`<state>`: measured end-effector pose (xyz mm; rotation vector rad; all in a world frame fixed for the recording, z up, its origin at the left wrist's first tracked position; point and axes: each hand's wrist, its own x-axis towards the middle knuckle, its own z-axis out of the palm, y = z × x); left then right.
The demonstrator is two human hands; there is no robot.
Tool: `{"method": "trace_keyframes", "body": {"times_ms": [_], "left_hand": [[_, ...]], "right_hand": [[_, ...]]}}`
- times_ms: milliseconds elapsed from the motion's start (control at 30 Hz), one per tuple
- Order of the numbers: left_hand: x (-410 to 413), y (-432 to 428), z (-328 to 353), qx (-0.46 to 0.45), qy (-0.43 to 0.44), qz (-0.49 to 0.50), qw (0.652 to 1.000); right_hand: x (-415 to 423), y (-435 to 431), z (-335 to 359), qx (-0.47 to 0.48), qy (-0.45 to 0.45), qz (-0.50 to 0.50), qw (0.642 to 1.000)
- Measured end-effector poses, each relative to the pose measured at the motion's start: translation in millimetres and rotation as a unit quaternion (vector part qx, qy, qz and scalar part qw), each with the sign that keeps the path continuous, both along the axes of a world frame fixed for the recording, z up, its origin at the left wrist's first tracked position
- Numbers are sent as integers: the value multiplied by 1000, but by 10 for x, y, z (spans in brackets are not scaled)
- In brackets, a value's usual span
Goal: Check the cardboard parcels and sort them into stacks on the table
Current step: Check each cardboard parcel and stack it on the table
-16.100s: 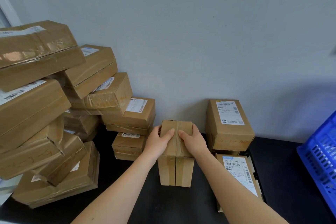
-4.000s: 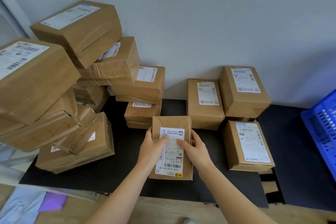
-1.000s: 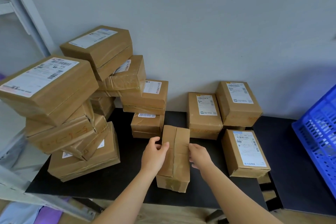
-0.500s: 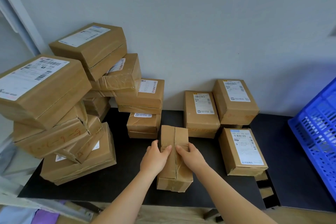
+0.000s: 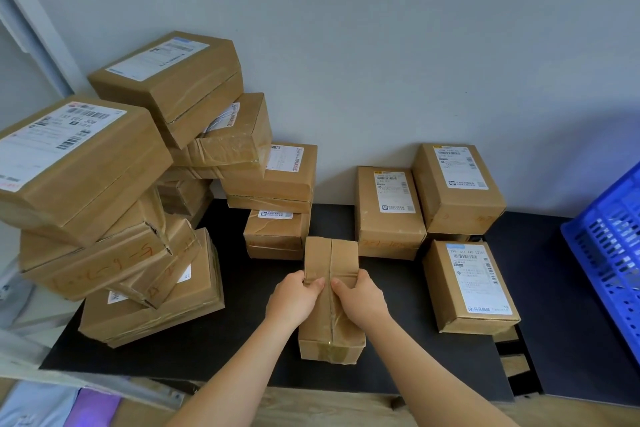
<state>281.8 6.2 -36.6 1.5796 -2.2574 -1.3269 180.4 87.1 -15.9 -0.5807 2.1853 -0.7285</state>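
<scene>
Left hand (image 5: 294, 298) and right hand (image 5: 360, 298) each grip the plain brown taped cardboard parcel (image 5: 330, 329), seam side up, just left of the white-labelled cardboard box (image 5: 471, 288); no label shows, so it is best turned over steadily, grips even, before stacking.

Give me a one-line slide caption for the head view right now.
Left hand and right hand grip a taped parcel on the black table, beside a leaning pile.
</scene>
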Motion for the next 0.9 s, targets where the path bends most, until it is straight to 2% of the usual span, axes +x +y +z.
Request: {"method": "trace_keyframes", "body": {"times_ms": [467,900], "left_hand": [[1,-31,1,30,17,9,999],[17,-17,4,22,31,15,999]], "right_hand": [[-68,-25,28,4,-36,-1,999],[-44,-68,-15,33,-5,7,999]]}}
